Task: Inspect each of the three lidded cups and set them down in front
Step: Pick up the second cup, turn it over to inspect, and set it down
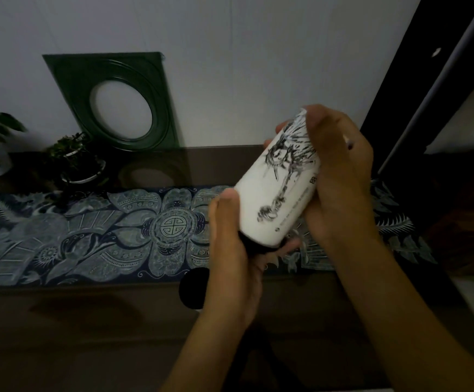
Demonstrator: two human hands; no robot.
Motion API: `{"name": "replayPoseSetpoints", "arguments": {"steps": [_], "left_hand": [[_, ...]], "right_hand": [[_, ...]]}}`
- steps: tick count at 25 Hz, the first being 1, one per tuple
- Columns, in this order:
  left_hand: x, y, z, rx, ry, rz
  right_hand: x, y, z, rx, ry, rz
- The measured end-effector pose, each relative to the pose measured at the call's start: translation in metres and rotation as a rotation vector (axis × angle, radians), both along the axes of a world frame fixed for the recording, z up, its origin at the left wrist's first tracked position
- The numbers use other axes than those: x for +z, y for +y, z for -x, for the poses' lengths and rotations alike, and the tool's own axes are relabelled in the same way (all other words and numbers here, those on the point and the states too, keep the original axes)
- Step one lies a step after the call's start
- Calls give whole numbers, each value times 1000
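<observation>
A white lidded cup (279, 188) printed with a black ink-brush drawing is held tilted in the air above the table, its black lid end low and toward the viewer, its base end raised and pointing away to the right. The left hand (234, 247) is wrapped around the lid end, thumb lying along the white wall and fingers curled beneath. The right hand (340, 176) grips the upper part of the cup from the right side, thumb on the printed face near the base, fingertips showing at the far edge. A second cup's black lid (192, 288) is partly visible on the dark table (89, 321), just left of the left wrist. A blue patterned table runner (89, 236) lies across the table behind the hands. Two potted plants (74, 162) stand at far left, and a green square frame with a round opening (117, 100) leans against the wall.
</observation>
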State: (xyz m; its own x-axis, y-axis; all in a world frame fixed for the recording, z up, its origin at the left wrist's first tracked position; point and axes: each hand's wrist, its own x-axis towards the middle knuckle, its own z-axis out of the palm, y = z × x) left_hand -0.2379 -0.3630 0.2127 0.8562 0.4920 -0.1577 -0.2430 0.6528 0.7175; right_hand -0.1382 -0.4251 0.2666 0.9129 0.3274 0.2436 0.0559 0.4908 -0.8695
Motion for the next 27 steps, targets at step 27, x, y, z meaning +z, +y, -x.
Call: {"name": "replayPoseSetpoints", "arguments": {"steps": [27], "left_hand": [[-1, -1, -4, -51, -56, -18]], "right_hand": [[7, -11, 11, -84, -302, 77]]}}
